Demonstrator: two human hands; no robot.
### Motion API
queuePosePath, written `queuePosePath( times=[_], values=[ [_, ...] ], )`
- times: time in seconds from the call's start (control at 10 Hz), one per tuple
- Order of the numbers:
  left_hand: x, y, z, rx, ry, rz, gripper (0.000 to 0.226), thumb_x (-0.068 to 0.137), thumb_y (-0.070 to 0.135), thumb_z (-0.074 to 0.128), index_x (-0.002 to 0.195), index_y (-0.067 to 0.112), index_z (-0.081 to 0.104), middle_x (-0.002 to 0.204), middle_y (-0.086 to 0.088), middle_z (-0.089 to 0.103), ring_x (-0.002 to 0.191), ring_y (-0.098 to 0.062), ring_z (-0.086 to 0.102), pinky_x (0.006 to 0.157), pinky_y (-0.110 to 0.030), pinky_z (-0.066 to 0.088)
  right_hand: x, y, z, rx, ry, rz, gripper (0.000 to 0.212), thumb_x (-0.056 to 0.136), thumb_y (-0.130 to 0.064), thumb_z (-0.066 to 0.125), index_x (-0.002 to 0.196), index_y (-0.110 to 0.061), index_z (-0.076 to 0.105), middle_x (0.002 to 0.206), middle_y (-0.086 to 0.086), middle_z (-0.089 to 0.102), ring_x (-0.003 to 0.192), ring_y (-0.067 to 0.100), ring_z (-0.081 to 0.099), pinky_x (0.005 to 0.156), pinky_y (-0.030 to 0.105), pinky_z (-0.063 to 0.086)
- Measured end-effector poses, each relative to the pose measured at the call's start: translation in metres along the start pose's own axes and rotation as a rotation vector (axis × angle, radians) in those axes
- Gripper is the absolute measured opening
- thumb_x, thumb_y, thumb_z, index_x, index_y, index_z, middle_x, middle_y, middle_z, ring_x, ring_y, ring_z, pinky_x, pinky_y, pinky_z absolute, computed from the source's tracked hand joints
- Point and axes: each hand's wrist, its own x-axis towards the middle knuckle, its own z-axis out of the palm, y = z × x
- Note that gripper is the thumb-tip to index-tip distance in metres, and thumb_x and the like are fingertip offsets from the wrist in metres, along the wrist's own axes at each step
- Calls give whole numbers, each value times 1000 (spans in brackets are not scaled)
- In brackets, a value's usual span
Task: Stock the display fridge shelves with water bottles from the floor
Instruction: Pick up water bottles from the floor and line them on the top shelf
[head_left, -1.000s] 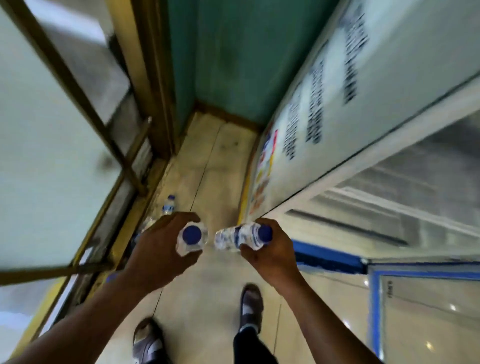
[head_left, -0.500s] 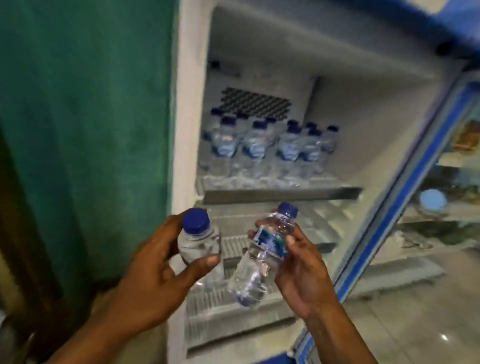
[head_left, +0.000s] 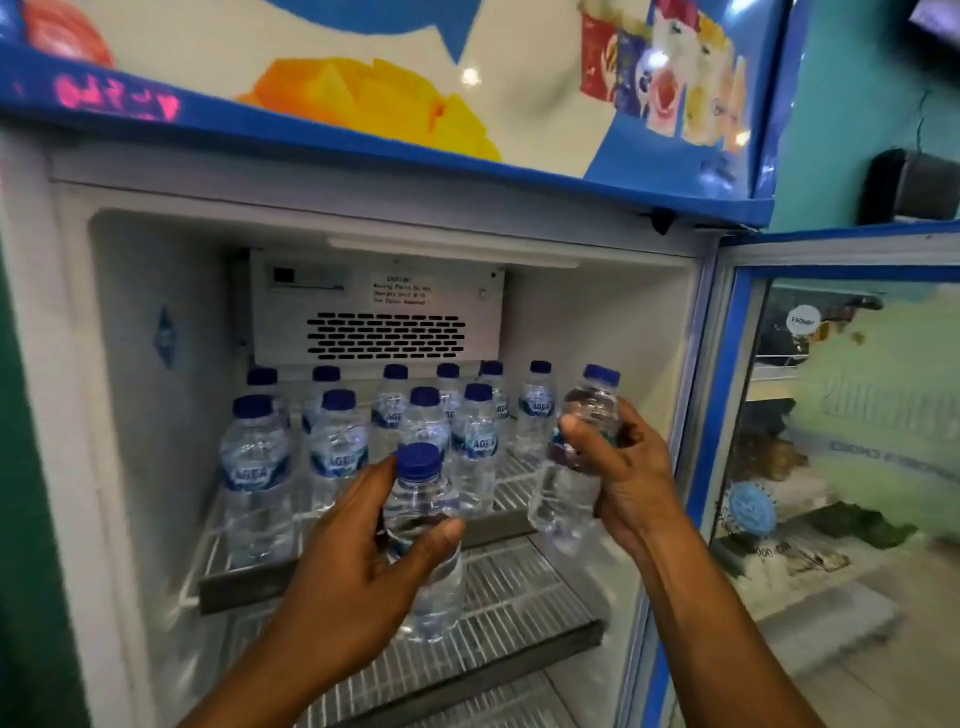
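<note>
Bottles (head_left: 425, 501) in L hand (head_left: 343, 584), R hand (head_left: 631, 467)

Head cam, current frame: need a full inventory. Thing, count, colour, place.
shelf bottles: ten, clear with blue caps, two rows on the top shelf
left-hand bottle: one, clear, blue cap, upright before the shelf edge
right-hand bottle: one, clear, blue cap, tilted, right side of the opening
top shelf: one, white wire, grey front rail
lower shelf: one, white wire, just below
vent panel: one, white, black slots, back wall
glass door: one, blue frame, open at right
header panel: one, blue and white, fruit pictures, above the opening
black box: one, teal wall, upper right
left hand: grips its bottle
right hand: grips its bottle
</note>
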Motion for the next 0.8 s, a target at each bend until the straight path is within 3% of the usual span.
queuePosePath(
  times=[0.2, 0.3, 0.4, 0.5, 0.6, 0.7, 0.8],
  values=[
    [24, -22, 30, 8, -6, -99, 56, 79, 51, 67, 131, 46, 50, 123, 27, 60, 105, 8, 59, 74, -8, 48, 62, 31, -13, -226, -80, 14, 50, 76, -6, 80, 121, -16, 61, 112, 0, 72, 99, 9, 71, 77, 18, 57],
    [28, -28, 38, -2, -25, -147, 55, 78, 53, 67, 130, 48, 50, 124, 27, 60, 109, 6, 58, 81, -13, 49, 76, 48, -13, -265, -141, 48, 46, 79, -1, 76, 120, -14, 60, 115, 3, 71, 97, 6, 70, 84, 21, 57],
    [32, -30, 46, 0, -24, -185, 50, 77, 51, 69, 121, 57, 47, 116, 48, 52, 105, 20, 52, 80, -10, 46, 84, 70, -13, -270, -196, 72, 46, 83, 3, 71, 122, -17, 58, 118, 5, 69, 97, 4, 68, 84, 18, 56],
    [35, -25, 50, 8, -38, -209, 43, 80, 43, 69, 106, 61, 40, 96, 66, 39, 86, 37, 43, 68, 1, 42, 86, 76, -17, -255, -174, 74, 41, 86, 1, 68, 117, -24, 59, 112, -4, 69, 97, 1, 67, 79, 15, 55],
    [40, -25, 54, 37, -50, -214, 44, 81, 40, 69, 104, 61, 38, 98, 61, 44, 87, 40, 39, 67, 7, 37, 90, 76, -22, -247, -188, 96, 44, 92, -6, 63, 131, -21, 53, 119, -4, 66, 108, 10, 63, 89, 20, 54],
    [43, -30, 57, 47, -45, -204, 46, 80, 46, 68, 113, 61, 40, 115, 45, 49, 98, 31, 45, 69, 4, 39, 88, 78, -24, -325, -261, 109, 43, 94, -16, 62, 135, -22, 49, 124, -4, 63, 115, 10, 60, 98, 25, 50],
    [46, -36, 61, 50, -44, -207, 56, 77, 54, 66, 129, 51, 46, 128, 31, 54, 108, 6, 57, 71, -5, 44, 79, 95, -22, -565, -311, 60, 54, 83, -35, 75, 130, -29, 48, 123, -11, 61, 112, 3, 59, 96, 23, 49]
  ],
)
